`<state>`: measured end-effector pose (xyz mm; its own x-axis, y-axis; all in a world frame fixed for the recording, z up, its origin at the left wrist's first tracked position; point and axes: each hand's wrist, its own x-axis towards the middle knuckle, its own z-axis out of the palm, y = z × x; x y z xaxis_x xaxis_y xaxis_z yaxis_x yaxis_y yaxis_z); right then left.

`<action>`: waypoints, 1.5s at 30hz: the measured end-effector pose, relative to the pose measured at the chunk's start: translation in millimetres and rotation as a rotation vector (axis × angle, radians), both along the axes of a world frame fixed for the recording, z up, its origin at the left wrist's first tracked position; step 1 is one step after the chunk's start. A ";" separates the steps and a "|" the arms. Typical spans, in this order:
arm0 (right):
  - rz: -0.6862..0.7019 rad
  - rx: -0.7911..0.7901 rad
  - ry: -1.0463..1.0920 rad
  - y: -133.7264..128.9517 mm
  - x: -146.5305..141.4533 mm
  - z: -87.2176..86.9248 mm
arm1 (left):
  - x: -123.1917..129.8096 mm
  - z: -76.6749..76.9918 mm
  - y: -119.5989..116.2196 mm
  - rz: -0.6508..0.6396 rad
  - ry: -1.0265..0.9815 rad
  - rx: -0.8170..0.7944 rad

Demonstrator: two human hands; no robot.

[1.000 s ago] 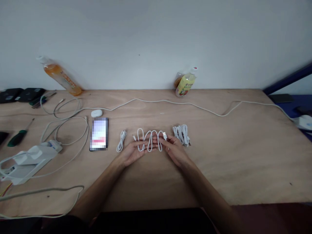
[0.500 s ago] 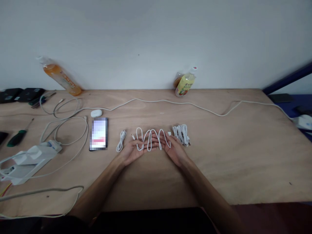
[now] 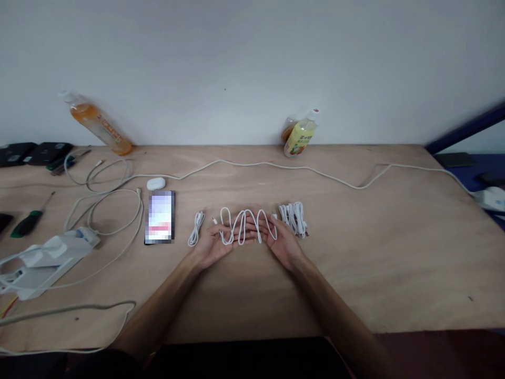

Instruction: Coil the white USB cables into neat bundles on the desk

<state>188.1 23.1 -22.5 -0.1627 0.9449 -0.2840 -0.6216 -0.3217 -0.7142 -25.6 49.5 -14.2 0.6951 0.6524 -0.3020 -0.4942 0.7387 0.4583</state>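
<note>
We see two bare forearms reaching across a wooden counter (image 3: pixel 374 252); the left hand (image 3: pixel 211 248) lies palm up with its fingers spread, and the right hand (image 3: pixel 282 245) lies palm up beside it, fingers loosely spread too; a white cable (image 3: pixel 242 225) folded into several loops rests across the fingertips of both hands, at the middle of the counter; neither hand pinches it; a small bundled cable (image 3: pixel 196 228) lies just left of the left hand, and another bundle (image 3: pixel 294 217) just beside the right hand; a phone (image 3: pixel 160 217) lies further left; a yellow bottle (image 3: pixel 300 136) leans at the wall.
</note>
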 end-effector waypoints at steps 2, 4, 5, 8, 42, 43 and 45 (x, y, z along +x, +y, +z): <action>0.011 0.003 -0.026 -0.4 0.2 0.6 | -0.7 -2.1 0.1 0.005 0.003 -0.007; 0.013 0.016 -0.052 -0.6 -0.1 0.8 | -1.6 -3.7 -0.2 0.008 0.007 -0.013; 0.009 0.027 -0.064 -0.8 -0.4 0.7 | -2.1 -3.9 -0.4 0.008 0.005 -0.017; -0.014 0.059 -0.098 -1.4 -0.8 -0.5 | -3.1 -0.9 -1.4 0.019 -0.027 -0.039; 0.020 0.092 -0.155 -9.4 -9.5 7.2 | -1.9 11.6 -1.9 0.042 -0.043 -0.065; 0.018 0.094 -0.169 -11.0 -10.8 4.7 | -1.7 11.1 -2.6 0.041 -0.040 -0.058; -0.007 0.090 -0.218 -14.8 -13.2 -1.0 | -1.1 10.8 -4.0 0.037 -0.032 -0.021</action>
<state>175.0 8.3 -23.5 -0.1000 0.9689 -0.2264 -0.4512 -0.2470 -0.8576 -26.8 45.5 -3.5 0.6800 0.6716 -0.2941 -0.5355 0.7290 0.4264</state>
